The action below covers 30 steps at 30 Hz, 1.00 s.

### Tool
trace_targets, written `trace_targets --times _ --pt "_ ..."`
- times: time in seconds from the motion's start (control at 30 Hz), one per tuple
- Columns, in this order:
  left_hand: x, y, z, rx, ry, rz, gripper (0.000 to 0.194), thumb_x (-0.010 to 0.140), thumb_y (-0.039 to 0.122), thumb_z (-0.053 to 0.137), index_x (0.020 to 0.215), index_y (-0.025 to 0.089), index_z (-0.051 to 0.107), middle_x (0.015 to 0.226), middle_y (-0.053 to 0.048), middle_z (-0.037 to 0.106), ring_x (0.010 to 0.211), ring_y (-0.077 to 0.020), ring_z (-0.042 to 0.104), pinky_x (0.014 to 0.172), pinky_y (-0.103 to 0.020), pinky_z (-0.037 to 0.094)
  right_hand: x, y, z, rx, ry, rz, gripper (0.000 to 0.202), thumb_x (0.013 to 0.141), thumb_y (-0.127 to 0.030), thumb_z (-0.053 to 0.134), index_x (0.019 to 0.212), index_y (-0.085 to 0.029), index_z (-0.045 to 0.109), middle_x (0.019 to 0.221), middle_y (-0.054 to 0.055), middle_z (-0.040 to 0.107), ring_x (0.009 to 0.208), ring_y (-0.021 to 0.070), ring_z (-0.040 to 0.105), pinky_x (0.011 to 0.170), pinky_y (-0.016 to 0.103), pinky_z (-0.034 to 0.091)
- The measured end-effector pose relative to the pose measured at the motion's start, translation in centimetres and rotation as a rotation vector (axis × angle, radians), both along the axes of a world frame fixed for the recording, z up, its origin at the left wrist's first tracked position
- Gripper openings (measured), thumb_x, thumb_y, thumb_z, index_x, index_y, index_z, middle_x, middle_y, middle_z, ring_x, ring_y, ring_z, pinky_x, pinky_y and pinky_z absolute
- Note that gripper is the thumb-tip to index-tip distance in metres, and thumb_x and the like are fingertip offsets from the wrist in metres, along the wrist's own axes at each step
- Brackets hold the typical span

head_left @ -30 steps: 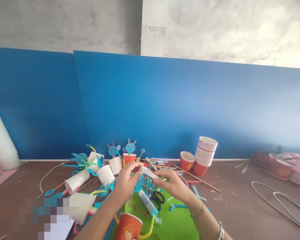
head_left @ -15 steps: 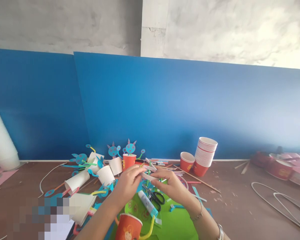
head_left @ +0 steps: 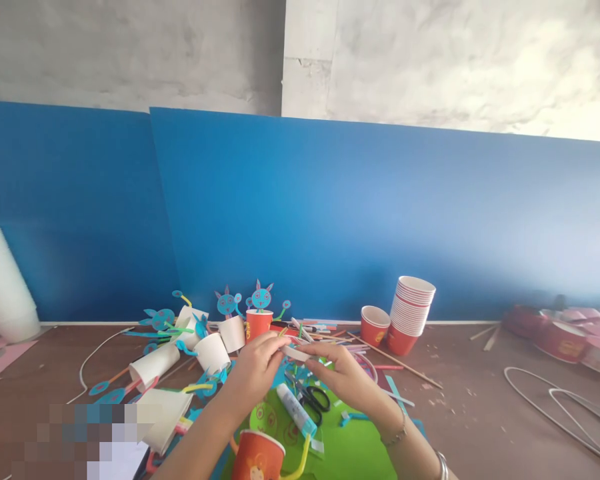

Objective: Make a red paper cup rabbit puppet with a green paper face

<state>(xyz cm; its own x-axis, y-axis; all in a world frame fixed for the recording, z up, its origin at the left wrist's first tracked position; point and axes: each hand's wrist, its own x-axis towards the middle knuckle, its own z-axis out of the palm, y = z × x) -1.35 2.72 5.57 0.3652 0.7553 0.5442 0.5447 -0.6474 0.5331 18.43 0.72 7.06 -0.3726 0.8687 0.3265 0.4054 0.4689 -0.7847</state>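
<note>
Between my two hands a short white strip, paper or tape, is stretched over the work area. My left hand pinches its left end, and the fingers of my right hand grip the right end. Below them, a glue stick with a turquoise cap lies beside black-handled scissors on green paper. Closest to me stands a red paper cup with a bent yellow straw at its side. A round face is drawn on the green paper.
Paper cups with blue animal faces crowd the left and back. Right of them rise a stack of red-and-white cups and a single red cup. A wooden stick and a white cable lie rightward. Blue board lines the back.
The strip now lies flatter between my fingers. Both hands have barely moved, and the view has shifted slightly.
</note>
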Motion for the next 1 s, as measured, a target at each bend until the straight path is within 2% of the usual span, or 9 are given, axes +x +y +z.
trace_targets --times 0.07,0.13,0.2,0.3,0.37,0.53,0.63,0.8,1.0 --pt "-0.2 0.2 0.0 -0.009 -0.013 0.021 0.028 0.088 0.015 0.045 0.105 0.02 0.066 0.101 -0.007 0.069 0.095 -0.0202 0.064 0.084 -0.03 0.05 0.3 0.2 -0.1 0.013 0.046 0.0 0.042 0.079 -0.01 0.047 0.113 -0.023 0.067 0.114 0.005 0.069 0.109 0.0254 0.059 0.095 0.039 0.044" --pt "-0.3 0.3 0.1 -0.02 -0.017 0.036 0.028 0.087 0.014 0.046 0.105 0.02 0.067 0.1 -0.007 0.069 0.095 -0.0207 0.064 0.085 -0.031 0.05 0.5 0.2 -0.1 0.028 0.068 -0.029 0.049 0.073 -0.006 0.046 0.113 -0.023 0.067 0.116 0.006 0.068 0.113 0.0262 0.057 0.1 0.042 0.04" --pt "-0.3 0.2 0.2 -0.029 -0.022 0.04 0.029 0.086 0.013 0.046 0.105 0.02 0.067 0.1 -0.007 0.069 0.095 -0.0207 0.064 0.085 -0.031 0.05 0.4 0.2 0.1 0.026 0.074 -0.054 0.044 0.074 -0.009 0.047 0.111 -0.022 0.068 0.114 0.006 0.068 0.112 0.0268 0.057 0.1 0.044 0.04" --pt "-0.3 0.0 0.5 -0.031 -0.019 0.03 0.029 0.087 0.014 0.045 0.105 0.02 0.067 0.1 -0.007 0.069 0.095 -0.0206 0.064 0.085 -0.031 0.05 0.1 0.0 0.3 0.002 0.052 -0.086 0.028 0.081 -0.023 0.055 0.106 -0.021 0.069 0.109 0.008 0.069 0.106 0.0275 0.059 0.096 0.043 0.042" --pt "-0.3 0.0 0.5 -0.03 -0.012 0.029 0.028 0.087 0.015 0.045 0.104 0.02 0.067 0.099 -0.007 0.069 0.095 -0.0209 0.064 0.085 -0.031 0.05 -0.1 0.0 0.2 0.003 0.031 -0.14 0.026 0.08 -0.031 0.062 0.103 -0.021 0.068 0.104 0.008 0.069 0.1 0.0272 0.06 0.092 0.042 0.043" --pt "-0.3 0.2 0.3 -0.012 -0.027 0.086 0.026 0.086 0.014 0.046 0.1 0.019 0.067 0.101 -0.008 0.07 0.094 -0.0212 0.065 0.083 -0.031 0.05 -0.3 0.5 -0.6 0.157 -0.005 -0.338 0.019 0.07 -0.027 0.072 0.08 -0.02 0.058 0.091 0.004 0.06 0.089 0.024 0.056 0.082 0.038 0.044" --pt "-0.3 0.4 0.2 -0.017 -0.019 0.097 0.025 0.086 0.016 0.046 0.099 0.019 0.067 0.099 -0.008 0.07 0.091 -0.0209 0.066 0.08 -0.03 0.051 -0.4 0.5 -0.5 0.188 -0.027 -0.323 0.013 0.075 -0.023 0.067 0.068 -0.02 0.056 0.09 0.005 0.056 0.093 0.0236 0.054 0.085 0.037 0.041" --pt "-0.5 0.7 0.1 0.001 0.005 0.144 0.027 0.086 0.014 0.044 0.1 0.017 0.067 0.101 -0.01 0.07 0.094 -0.0227 0.066 0.083 -0.033 0.051 0.2 0.3 0.1 0.123 -0.076 -0.22 0.01 0.073 -0.014 0.063 0.065 -0.019 0.06 0.096 0.006 0.057 0.098 0.0228 0.054 0.088 0.035 0.04" --pt "-0.6 0.7 -0.2 0.024 0.06 0.175 0.03 0.086 0.013 0.041 0.099 0.016 0.067 0.099 -0.011 0.071 0.093 -0.0234 0.066 0.082 -0.034 0.052 1.8 0.5 0.3 0.041 -0.156 -0.084 0.013 0.07 -0.009 0.062 0.062 -0.02 0.064 0.085 0.003 0.062 0.086 0.0199 0.059 0.083 0.033 0.043"
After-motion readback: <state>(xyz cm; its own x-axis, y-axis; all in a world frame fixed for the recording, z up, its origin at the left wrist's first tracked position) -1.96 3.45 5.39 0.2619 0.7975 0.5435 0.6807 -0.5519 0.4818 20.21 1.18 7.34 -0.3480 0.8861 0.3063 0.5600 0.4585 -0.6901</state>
